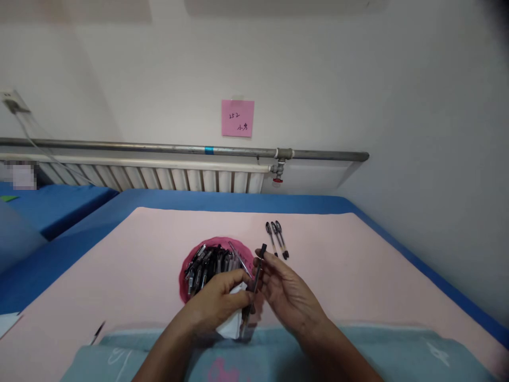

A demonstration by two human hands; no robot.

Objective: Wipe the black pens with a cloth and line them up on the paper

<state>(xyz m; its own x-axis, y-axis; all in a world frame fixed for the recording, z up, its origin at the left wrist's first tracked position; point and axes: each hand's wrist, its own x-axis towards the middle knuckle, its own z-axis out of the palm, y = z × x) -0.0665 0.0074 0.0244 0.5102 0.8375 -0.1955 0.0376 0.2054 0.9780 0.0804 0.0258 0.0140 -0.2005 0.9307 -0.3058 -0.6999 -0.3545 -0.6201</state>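
My left hand is closed on the lower part of a dark pen. A crumpled white tissue or cloth is bunched in the same hand, below the fingers. My right hand pinches the pen near its black upper end, with the palm turned toward the left hand. The pen stands tilted, its top leaning away from me. Behind my left hand is a round pink basket full of pens, mostly black and clear, partly covered by that hand. Beyond my right hand, three black-capped pens lie side by side.
A pink sheet covers the blue-edged table. Light-blue cloth lies along the near edge. At the left are a thin pen-like item and a white paper. A radiator and pipe run along the wall behind.
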